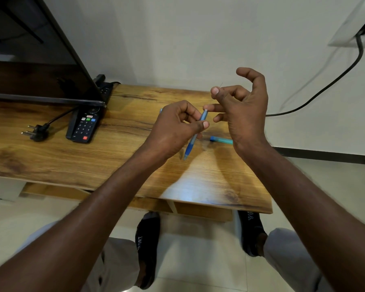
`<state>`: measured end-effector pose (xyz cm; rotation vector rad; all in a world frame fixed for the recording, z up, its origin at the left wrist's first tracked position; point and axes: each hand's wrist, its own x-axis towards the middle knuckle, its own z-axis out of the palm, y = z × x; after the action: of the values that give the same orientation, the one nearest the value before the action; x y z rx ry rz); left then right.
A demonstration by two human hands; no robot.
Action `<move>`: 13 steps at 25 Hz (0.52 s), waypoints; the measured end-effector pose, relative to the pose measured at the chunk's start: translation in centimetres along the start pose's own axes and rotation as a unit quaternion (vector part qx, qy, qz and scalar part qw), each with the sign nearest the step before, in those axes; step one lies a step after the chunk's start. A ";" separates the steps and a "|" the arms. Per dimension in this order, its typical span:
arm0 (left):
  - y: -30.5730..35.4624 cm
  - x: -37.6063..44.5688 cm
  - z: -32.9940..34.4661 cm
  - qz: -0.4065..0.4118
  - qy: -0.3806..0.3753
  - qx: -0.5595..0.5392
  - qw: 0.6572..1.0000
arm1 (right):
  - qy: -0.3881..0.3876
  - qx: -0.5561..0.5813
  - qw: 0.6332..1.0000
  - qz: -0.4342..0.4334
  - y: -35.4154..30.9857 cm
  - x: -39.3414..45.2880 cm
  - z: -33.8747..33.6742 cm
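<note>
Above the wooden table (118,157), my left hand (175,131) grips a blue pen (191,145) between thumb and fingers, its tip pointing down toward the tabletop. To its right, my right hand (242,108) is raised higher. Its thumb and forefinger pinch a hair-thin piece (221,84) that pokes up above the thumb, too fine to identify, while the other fingers are spread. A second blue and teal pen part (221,140) lies on the table under my right hand. A small blue bit (161,110) shows behind my left hand.
A TV screen (36,66) stands at the back left with a black remote (84,125) in front of it, a loose plug (35,132) on its left and a power strip (104,87) behind. A black cable (325,87) runs along the wall. My socked feet (148,245) rest below the table's front edge.
</note>
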<state>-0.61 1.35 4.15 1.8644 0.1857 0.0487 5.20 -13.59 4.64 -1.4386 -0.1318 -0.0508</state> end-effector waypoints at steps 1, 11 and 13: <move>0.0 0.0 0.0 -0.001 -0.001 -0.002 1.000 | 0.000 -0.003 1.000 0.000 0.0 0.0 0.0; 0.1 -0.1 -0.1 -0.011 0.003 0.000 1.000 | -0.019 -0.052 0.998 -0.007 0.2 -0.1 0.0; 0.2 -0.1 -0.2 -0.012 0.005 -0.001 1.000 | -0.022 -0.074 0.997 -0.010 0.3 -0.1 0.0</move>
<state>-0.73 1.43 4.34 1.8604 0.2149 0.0407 5.09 -13.56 4.33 -1.5880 -0.1808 -0.0455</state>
